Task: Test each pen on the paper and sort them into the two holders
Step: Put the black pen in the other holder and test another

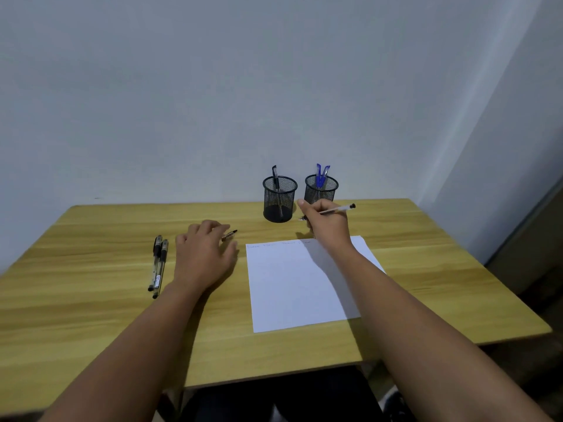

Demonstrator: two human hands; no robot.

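Pale walls meet in a corner behind a wooden bench, where a sheet of paper lies in front of the person, faint scribbles showing along its far edge. Two black mesh holders stand at the back: the left holder has one dark pen in it, and the right holder has blue-capped pens.

The right hand grips a clear pen between its curled fingers, lifted just past the far edge of the paper and near both holders, the pen's dark end pointing off to the right. The left hand rests on the bench left of the paper, fingers loosely bent over a small dark piece, which looks like a pen cap; whether it is pinched or only touched I cannot tell. Two more pens lie side by side further left, touching each other, apparently not yet tested.

By the look of it, the held pen is at the sorting step. Next, the hand needs to choose the fitting holder, tip the pen upright and lower it inside the rim without knocking the light mesh cup. After that, the two waiting pens come up for testing.
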